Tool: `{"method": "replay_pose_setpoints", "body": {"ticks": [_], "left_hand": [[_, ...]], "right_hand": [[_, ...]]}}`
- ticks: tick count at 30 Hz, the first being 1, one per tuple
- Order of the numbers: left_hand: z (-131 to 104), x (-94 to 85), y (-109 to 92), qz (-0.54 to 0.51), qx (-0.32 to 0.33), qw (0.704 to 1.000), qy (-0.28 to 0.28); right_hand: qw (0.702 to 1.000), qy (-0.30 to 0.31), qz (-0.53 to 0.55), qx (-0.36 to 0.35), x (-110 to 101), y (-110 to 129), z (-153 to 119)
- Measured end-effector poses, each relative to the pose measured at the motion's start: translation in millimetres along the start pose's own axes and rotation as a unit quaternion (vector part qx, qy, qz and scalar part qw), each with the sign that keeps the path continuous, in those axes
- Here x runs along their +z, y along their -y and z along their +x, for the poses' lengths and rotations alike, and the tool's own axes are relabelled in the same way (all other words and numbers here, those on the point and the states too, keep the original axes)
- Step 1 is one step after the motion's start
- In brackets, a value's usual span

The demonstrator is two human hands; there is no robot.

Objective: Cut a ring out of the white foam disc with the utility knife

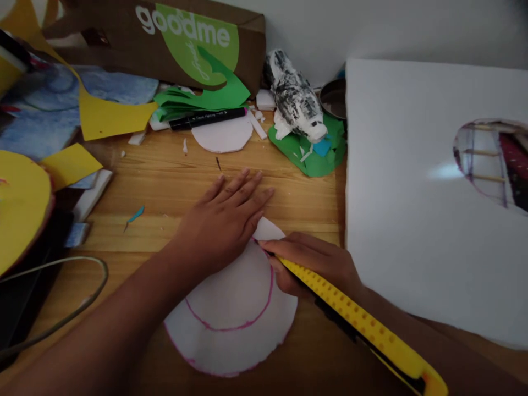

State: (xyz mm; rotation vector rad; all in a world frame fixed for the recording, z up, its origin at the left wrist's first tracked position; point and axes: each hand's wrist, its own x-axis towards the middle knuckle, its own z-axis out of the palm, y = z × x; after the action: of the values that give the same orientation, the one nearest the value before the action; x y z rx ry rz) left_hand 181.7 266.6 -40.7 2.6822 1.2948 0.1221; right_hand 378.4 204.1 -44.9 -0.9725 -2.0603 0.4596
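Observation:
A white foam-board disc lies flat on the wooden table, with a pink circle drawn inside its rim. My left hand is spread flat over the disc's far edge, fingers stretched out past it onto the wood. In my right hand is a yellow and black utility knife, gripped near its front end. The knife's tip meets the pink line at the disc's upper right, close beside my left thumb. The blade itself is mostly hidden by my fingers.
A large white board with a round hole stands at right. Behind are a brown box, a black marker, green sheets and a black-and-white painted figure. Yellow pieces and a looped cable lie left.

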Motion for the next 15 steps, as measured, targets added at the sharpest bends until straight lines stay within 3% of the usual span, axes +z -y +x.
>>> {"method": "replay_pose_setpoints", "body": {"ticks": [6, 10, 15], "left_hand": [[-0.1, 0.3, 1.3, 0.001, -0.008, 1.0, 0.004], [-0.1, 0.3, 0.9, 0.001, -0.012, 1.0, 0.004], [0.1, 0.2, -1.0, -0.003, -0.011, 1.0, 0.002]], "right_hand": [[0.997, 0.074, 0.005, 0.033, -16.3, 13.1, -2.1], [0.999, 0.038, -0.03, 0.017, -17.5, 17.2, -5.5], [0.998, 0.024, -0.043, 0.047, -11.1, 17.3, -10.8]]}}
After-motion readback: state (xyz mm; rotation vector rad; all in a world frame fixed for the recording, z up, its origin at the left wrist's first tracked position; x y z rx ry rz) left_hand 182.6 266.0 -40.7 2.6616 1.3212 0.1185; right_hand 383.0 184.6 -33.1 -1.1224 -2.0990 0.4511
